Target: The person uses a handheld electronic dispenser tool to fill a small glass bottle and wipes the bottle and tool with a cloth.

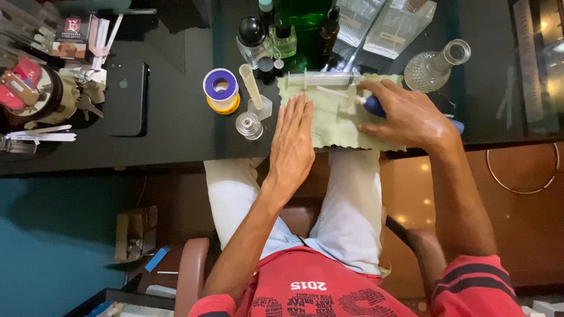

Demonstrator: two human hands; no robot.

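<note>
A pale green cloth (335,120) lies on the dark glass table (176,141). My left hand (292,141) rests flat on the cloth's left side, fingers together and holding nothing. My right hand (405,114) is closed around a blue tool (376,107) whose white tip points left over the cloth. A clear syringe (323,78) lies along the cloth's far edge, just beyond both hands.
Left of the cloth stand a small graduated cylinder (252,88), a tape roll (221,89) and a little glass bottle (249,125). A black phone (125,97) and keys (85,97) lie further left. Glass bottles (282,35) and a decanter (435,67) stand behind.
</note>
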